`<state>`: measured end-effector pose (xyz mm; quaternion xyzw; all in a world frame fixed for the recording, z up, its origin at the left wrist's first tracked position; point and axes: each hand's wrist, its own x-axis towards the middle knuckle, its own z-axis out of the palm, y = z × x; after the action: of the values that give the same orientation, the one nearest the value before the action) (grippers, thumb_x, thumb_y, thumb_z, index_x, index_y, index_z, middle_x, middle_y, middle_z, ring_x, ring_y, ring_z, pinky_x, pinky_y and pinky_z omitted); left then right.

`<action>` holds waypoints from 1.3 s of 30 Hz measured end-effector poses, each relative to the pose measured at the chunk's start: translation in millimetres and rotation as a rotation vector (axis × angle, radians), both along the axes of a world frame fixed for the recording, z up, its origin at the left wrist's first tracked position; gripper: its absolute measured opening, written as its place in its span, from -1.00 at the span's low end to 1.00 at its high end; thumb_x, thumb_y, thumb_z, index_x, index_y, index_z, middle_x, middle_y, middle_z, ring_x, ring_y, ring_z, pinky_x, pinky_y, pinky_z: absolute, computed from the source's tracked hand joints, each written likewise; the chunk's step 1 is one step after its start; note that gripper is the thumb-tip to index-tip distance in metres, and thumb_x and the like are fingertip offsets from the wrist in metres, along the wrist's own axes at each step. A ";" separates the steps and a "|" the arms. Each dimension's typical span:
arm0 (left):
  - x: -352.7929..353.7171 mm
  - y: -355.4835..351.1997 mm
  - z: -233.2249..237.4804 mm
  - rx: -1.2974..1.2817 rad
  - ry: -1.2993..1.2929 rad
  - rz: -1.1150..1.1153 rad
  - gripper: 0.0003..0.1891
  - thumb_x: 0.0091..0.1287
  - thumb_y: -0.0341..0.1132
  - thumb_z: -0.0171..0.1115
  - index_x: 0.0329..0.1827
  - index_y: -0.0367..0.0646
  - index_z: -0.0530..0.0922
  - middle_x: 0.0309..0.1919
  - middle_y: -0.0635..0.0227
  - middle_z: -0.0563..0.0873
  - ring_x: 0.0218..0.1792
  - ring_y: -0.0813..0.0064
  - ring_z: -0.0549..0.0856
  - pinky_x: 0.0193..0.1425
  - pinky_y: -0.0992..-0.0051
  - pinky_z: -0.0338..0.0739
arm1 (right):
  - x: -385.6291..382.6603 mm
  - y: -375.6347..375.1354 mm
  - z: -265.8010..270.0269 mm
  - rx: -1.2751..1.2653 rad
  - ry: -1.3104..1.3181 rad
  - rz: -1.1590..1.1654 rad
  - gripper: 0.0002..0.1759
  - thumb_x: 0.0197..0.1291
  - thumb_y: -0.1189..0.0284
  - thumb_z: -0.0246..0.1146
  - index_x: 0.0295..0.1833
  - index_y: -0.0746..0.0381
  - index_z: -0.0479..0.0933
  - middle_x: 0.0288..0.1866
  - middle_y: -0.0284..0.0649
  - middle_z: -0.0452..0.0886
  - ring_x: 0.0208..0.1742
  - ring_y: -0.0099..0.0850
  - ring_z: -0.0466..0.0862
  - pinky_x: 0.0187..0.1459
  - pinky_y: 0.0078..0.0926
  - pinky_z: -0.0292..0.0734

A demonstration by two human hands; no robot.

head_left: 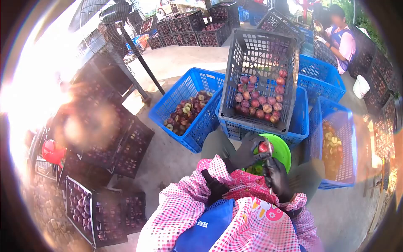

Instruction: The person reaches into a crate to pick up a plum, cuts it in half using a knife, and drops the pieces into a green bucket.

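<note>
My left hand (pixel 247 152), in a black glove, is closed around a red plum (pixel 264 147) above a bright green basin (pixel 283 152). My right hand (pixel 276 175), also black-gloved, is closed beside the plum on a slim knife-like tool, mostly hidden by the fingers. Pale green pieces (pixel 255 169) show inside the basin, partly covered by my sleeves. Just beyond my hands, a black crate (pixel 259 46) rests tilted on a blue crate (pixel 299 113). Whole plums (pixel 255 101) are gathered in the lower part of the black crate.
On the left, a blue crate (pixel 157 112) contains cut plums. Another blue crate (pixel 351 159) on the right contains yellowish fruit pieces. Black crates of plums (pixel 79 206) are stacked at left. A fan (pixel 114 14) stands behind them. A co-worker (pixel 342 44) sits at the back right.
</note>
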<state>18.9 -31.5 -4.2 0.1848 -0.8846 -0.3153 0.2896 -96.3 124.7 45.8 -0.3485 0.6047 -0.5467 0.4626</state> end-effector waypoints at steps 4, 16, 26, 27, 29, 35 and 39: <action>7.8 -14.6 -21.3 1.009 0.098 -0.014 -0.40 0.44 0.09 0.17 0.31 -0.23 0.45 0.16 0.25 0.60 0.20 0.38 0.59 0.32 0.35 0.47 | -9.2 1.6 20.0 -0.337 0.570 -0.267 -0.77 0.44 0.37 0.16 0.01 0.34 0.44 -0.28 -0.09 0.60 -0.29 -0.33 0.62 -0.24 -0.38 0.50; -12.8 57.9 12.7 0.479 0.206 0.089 -0.49 0.63 -0.05 -0.24 0.28 -0.32 0.46 -0.02 0.18 0.69 0.04 0.39 0.66 0.18 0.42 0.49 | -1.4 -6.1 -11.0 -0.212 0.221 -0.209 -0.56 0.20 0.35 0.44 0.04 0.39 0.46 -0.14 -0.16 0.65 -0.15 -0.48 0.64 -0.11 -0.46 0.56; -12.8 52.5 31.9 1.508 0.271 -0.268 -0.60 0.59 -0.13 -0.18 0.13 -0.22 0.54 -0.02 0.28 0.68 -0.03 0.48 0.67 0.15 0.47 0.53 | -7.0 -6.6 9.9 -0.390 0.646 -0.204 -0.51 -0.14 0.36 0.59 -0.15 0.27 0.51 -0.34 -0.12 0.63 -0.39 -0.18 0.68 -0.29 -0.32 0.57; -12.3 53.6 35.3 1.721 0.266 -0.269 -0.62 0.58 -0.14 -0.16 0.12 -0.19 0.54 -0.03 0.31 0.68 -0.03 0.52 0.67 0.14 0.49 0.53 | -11.2 -9.4 10.8 -0.383 0.643 -0.203 -0.51 -0.14 0.36 0.59 -0.15 0.27 0.51 -0.34 -0.12 0.63 -0.39 -0.18 0.68 -0.29 -0.32 0.57; -4.4 62.4 43.4 1.164 0.230 -0.326 -0.63 0.58 -0.12 -0.14 0.14 -0.16 0.52 -0.03 0.33 0.67 -0.01 0.54 0.66 0.14 0.46 0.53 | -19.5 -10.8 11.3 -0.522 0.865 -0.128 -0.55 -0.17 0.33 0.59 -0.24 0.24 0.50 -0.42 -0.15 0.58 -0.43 -0.16 0.66 -0.35 -0.31 0.56; -5.4 51.3 -52.4 1.999 0.450 -0.563 -0.72 0.45 -0.25 0.17 0.10 -0.18 0.46 -0.17 0.30 0.67 -0.15 0.55 0.66 -0.01 0.50 0.55 | -34.3 -18.6 7.2 -0.567 1.056 0.016 -0.59 -0.12 0.16 0.52 -0.37 0.22 0.51 -0.43 -0.17 0.56 -0.46 -0.18 0.64 -0.40 -0.28 0.55; -10.0 53.8 -88.3 1.606 0.245 -0.458 -0.62 0.48 0.00 0.04 0.15 -0.06 0.49 -0.21 0.44 0.67 -0.40 0.57 0.68 -0.44 0.49 0.57 | -45.1 -15.9 4.5 -0.648 1.143 0.268 -0.61 -0.04 0.13 0.46 -0.35 0.20 0.53 -0.41 -0.18 0.57 -0.44 -0.17 0.65 -0.37 -0.27 0.57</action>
<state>8.9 22.2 -92.4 0.1149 -0.3694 -0.9174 0.0930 -141.5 108.8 50.3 -0.7766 0.5114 -0.3678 0.0052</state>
